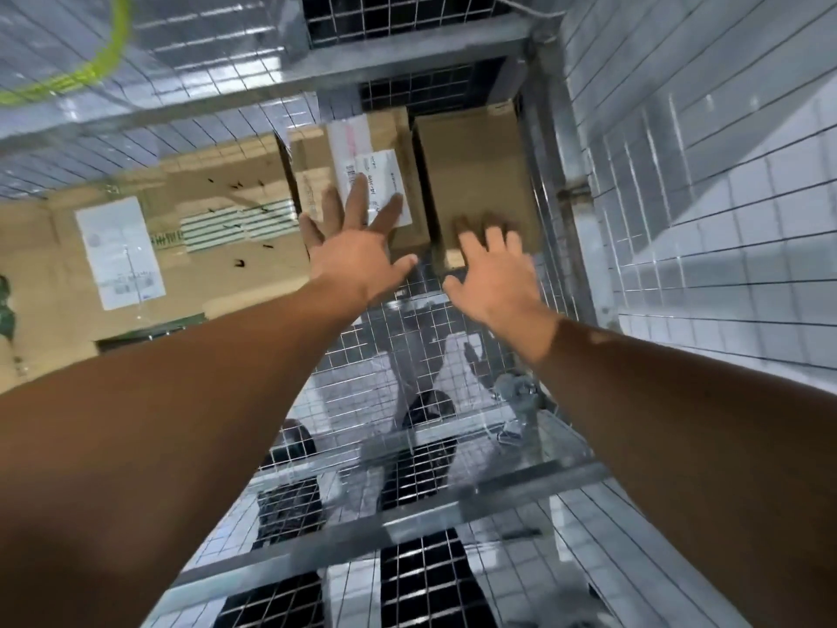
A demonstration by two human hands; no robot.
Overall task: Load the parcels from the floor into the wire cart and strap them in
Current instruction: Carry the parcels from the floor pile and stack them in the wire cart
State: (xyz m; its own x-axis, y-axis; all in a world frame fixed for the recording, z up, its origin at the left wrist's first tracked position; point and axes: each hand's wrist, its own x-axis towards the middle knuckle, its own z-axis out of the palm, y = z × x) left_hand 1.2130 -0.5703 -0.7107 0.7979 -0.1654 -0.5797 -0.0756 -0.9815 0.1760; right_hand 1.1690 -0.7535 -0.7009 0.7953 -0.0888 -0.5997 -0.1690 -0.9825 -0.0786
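I look down into the wire cart [453, 528]. Two brown cardboard parcels stand side by side on its mesh floor at the far end. The left parcel [317, 160] carries a white shipping label; my left hand [358, 247] hovers over its near edge with fingers spread, holding nothing. The plain right parcel [475, 174] sits against the cart's right wall; my right hand [493, 274] is at its near edge, fingers apart and blurred. A large flat parcel [136, 247] with a white sheet lies to the left behind the mesh side. A yellow-green strap [90, 70] curves at top left.
The cart's right mesh wall [566, 197] stands close to a white tiled wall [724, 174]. Bare mesh floor [407, 346] lies between my hands and the near rail. A caster wheel [516, 392] and my dark shoes show below through the mesh.
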